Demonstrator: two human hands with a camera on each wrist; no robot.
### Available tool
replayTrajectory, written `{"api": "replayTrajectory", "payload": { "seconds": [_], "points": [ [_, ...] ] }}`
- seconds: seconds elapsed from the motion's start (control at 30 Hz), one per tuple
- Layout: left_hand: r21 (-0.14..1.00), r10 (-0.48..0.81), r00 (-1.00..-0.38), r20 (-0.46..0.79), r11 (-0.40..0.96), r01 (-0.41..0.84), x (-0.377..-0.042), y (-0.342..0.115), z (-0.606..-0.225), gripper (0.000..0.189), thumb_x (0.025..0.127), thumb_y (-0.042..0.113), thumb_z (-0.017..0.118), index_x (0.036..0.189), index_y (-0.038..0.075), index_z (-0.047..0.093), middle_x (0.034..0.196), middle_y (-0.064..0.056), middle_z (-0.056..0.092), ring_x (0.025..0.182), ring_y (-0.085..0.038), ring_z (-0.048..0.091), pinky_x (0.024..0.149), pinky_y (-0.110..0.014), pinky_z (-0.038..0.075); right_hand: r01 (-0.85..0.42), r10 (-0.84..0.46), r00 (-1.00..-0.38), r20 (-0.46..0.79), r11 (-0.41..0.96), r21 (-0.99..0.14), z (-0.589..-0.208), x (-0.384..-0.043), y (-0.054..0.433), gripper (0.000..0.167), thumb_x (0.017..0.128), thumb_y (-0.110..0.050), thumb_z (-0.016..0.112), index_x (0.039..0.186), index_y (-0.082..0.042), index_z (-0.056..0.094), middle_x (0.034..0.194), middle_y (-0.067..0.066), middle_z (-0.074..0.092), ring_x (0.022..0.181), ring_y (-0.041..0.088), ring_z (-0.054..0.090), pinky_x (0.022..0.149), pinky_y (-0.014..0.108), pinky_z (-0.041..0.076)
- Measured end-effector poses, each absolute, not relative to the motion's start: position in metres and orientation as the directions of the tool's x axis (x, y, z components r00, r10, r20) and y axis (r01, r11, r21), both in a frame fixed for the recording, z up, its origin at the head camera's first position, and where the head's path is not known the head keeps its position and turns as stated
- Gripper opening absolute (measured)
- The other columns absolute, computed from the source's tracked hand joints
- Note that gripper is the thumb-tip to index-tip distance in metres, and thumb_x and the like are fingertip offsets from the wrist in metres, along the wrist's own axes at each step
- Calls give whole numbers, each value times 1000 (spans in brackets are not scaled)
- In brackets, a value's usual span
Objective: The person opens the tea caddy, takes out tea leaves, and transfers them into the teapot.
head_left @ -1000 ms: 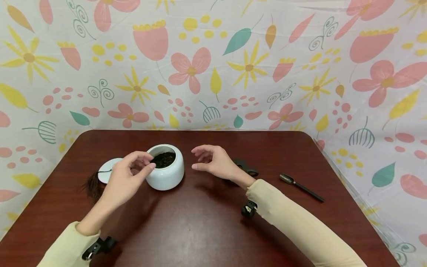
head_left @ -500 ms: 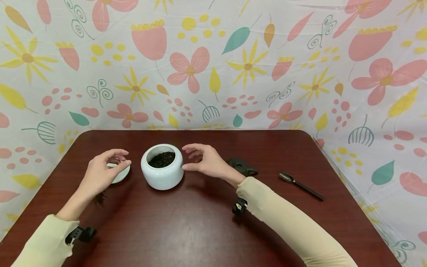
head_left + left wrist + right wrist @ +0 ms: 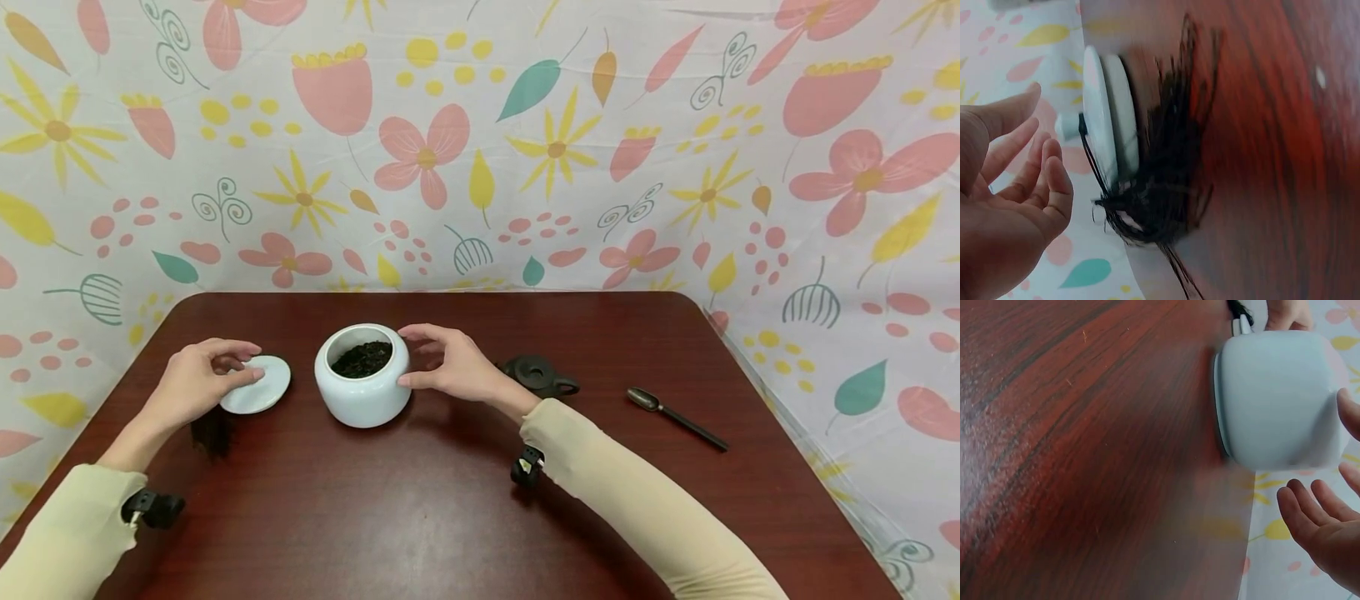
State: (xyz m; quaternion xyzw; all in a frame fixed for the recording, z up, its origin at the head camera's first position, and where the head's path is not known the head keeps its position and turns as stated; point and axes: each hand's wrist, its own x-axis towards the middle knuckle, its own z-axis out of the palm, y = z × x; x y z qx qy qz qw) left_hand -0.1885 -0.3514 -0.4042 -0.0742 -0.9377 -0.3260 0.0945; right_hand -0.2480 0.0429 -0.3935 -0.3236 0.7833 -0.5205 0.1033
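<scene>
A round white jar stands uncovered left of centre in the head view, with dark loose leaves inside. My right hand is at the jar's right side, thumb and fingertips spread around the upper wall without gripping it. To the left, the jar's white lid lies on the table. Over the lid is my left hand, fingers loosely bent and holding nothing. In the left wrist view those fingertips are close to the lid's knob, which has a cord and a dark tassel tied to it.
Behind my right forearm sits a small dark teapot, partly covered by the wrist. A scoop with a dark handle lies farther right on the brown table. A flower-patterned cloth hangs along the back.
My left hand has moved left from beside the jar's mouth to over the lid. My right hand has come left, up to the jar's side. The jar has hardly moved.
</scene>
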Motion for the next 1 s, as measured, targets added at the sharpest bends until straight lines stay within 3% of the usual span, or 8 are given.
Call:
{"api": "replayTrajectory", "payload": {
  "seconds": [0.17,0.27,1.0],
  "points": [
    [566,106,-975,194,800,199,-190,-361,-408,36,89,21,88,117,1,78,110,-18,72,92,-26,66,69,-24,50,-406,-624,-757,195,216,-888,-395,-249,40,66,85,-11,91,144,-8,62,137,8,66,117,25,68,94,42,57],
    [551,117,-980,159,813,186,-190,-365,-411,34,88,21,89,114,1,80,111,-18,71,94,-30,64,70,-26,49,-402,-627,-754,195,206,-892,-395,-249,38,66,85,-9,90,145,-7,62,135,9,66,117,24,68,94,41,57],
    [536,116,-977,181,821,197,-193,-369,-420,27,88,17,89,106,-1,81,105,-15,71,83,-14,57,66,-26,46,-385,-637,-748,187,187,-904,-396,-248,34,68,85,-4,89,146,-3,60,138,18,65,117,24,68,96,46,56]
  ]
}}
